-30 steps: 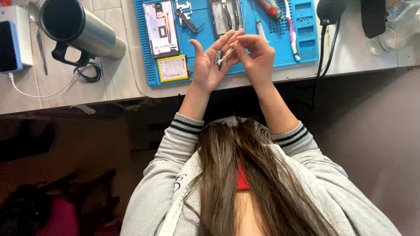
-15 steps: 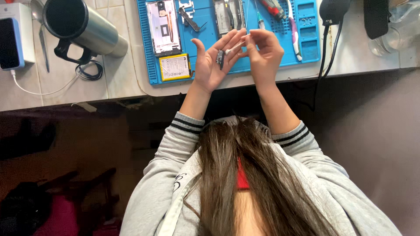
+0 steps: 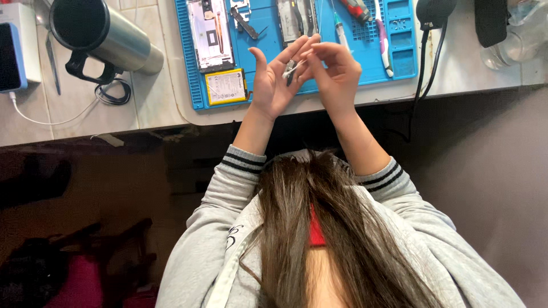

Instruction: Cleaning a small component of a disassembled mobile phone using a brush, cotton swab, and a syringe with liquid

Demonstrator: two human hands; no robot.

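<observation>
hovering raised over the near edge of the blue work mat [image 3: 262, 91], the left hand [image 3: 274, 85] is open-palmed with a small dark part [image 3: 290, 69] at its fingertips, long axis roughly upright. right hand [image 3: 334, 74] pinches it from the right, fingers curled.

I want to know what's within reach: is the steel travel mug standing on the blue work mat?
No, the steel mug stands on the tiled counter, left of the blue mat.

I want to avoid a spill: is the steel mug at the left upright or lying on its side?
Lying on its side. The steel mug rests lengthwise on the counter, dark mouth facing left, handle against the surface.
</observation>
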